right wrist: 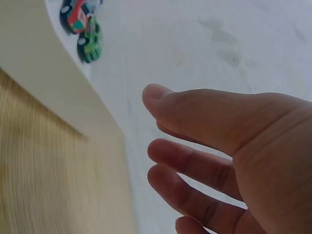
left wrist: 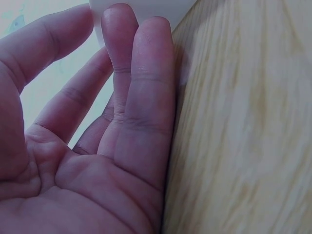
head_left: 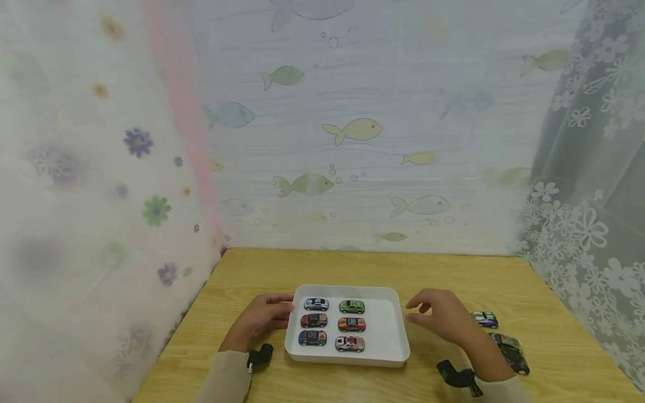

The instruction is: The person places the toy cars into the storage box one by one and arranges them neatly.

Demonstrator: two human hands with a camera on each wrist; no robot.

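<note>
A white rectangular tray [head_left: 347, 359] lies on the wooden table with two columns of three toy cars in it. The left column has a white car [head_left: 316, 304], a dark red one [head_left: 314, 321] and a blue one [head_left: 312, 338]. Beside it stand a green car [head_left: 351, 306], a red and yellow one [head_left: 351, 324] and a white and red one [head_left: 350, 343]. My left hand [head_left: 264, 315] rests at the tray's left wall, its fingertips [left wrist: 152, 41] against it. Off the right wall hovers my right hand [head_left: 438, 314], fingers [right wrist: 170, 151] loosely bent, thumb apart, holding nothing.
Right of the right hand, a white, green and blue toy car [head_left: 485, 319], a green and red one [head_left: 505, 340] and a black one [head_left: 515, 360] lie on the table [head_left: 383, 268], partly behind the forearm. A fish-print curtain [head_left: 353, 168] hangs along the back edge.
</note>
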